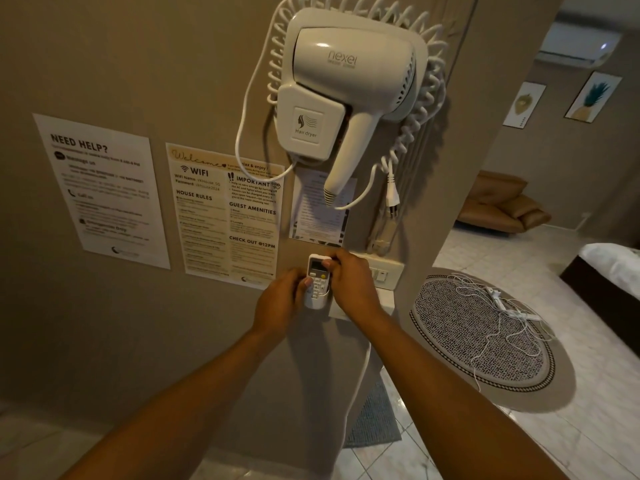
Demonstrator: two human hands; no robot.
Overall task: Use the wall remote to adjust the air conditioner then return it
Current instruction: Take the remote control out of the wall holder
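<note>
I see both hands gripping the remote [317,276] in its wall holder [316,303]: left hand [282,301] low, right hand [351,280] at top.

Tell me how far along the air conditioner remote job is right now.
Done: nothing can be confirmed; whether the air conditioner was adjusted cannot be told. In hand: the remote sits in its wall holder, with the left hand at its side and the right hand gripping its top. Left: either lifting it out to adjust, or just letting go.
</note>
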